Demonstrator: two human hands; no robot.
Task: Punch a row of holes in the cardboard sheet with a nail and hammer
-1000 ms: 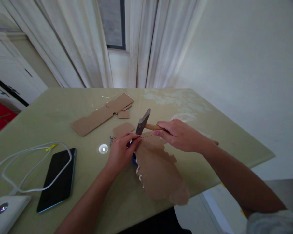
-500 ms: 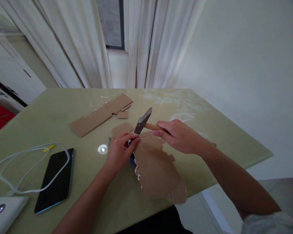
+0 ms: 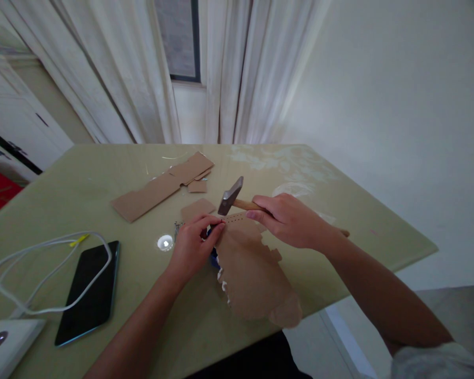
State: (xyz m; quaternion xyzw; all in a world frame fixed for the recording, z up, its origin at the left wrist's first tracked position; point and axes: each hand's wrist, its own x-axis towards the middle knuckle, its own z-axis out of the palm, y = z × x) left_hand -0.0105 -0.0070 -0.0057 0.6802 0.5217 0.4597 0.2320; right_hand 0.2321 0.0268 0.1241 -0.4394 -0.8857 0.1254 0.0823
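My right hand [image 3: 290, 218] is wrapped round the wooden handle of a hammer [image 3: 229, 197]. Its steel head hangs just above the fingertips of my left hand [image 3: 193, 242]. Those fingers pinch a small nail [image 3: 222, 220] at the top left corner of a brown cardboard piece [image 3: 256, 273], which has a torn left edge. Rows of small dark dots [image 3: 235, 217] run along the cardboard's top edge. Under its left side a blue object [image 3: 214, 258] shows in part; the rest is hidden. Several loose nails [image 3: 177, 229] lie just left of my left hand.
A long cardboard strip [image 3: 158, 192] and a smaller cardboard piece [image 3: 197, 209] lie farther back on the greenish table [image 3: 359, 210]. At the left are a black phone [image 3: 89, 295], a looped white cable [image 3: 43, 310] and a white device [image 3: 8, 342]. A shiny round item [image 3: 165, 242] sits near the nails.
The hammer head is slightly lower and closer to my left fingertips. My left hand keeps its pinch at the cardboard's corner, and the view has shifted very slightly.
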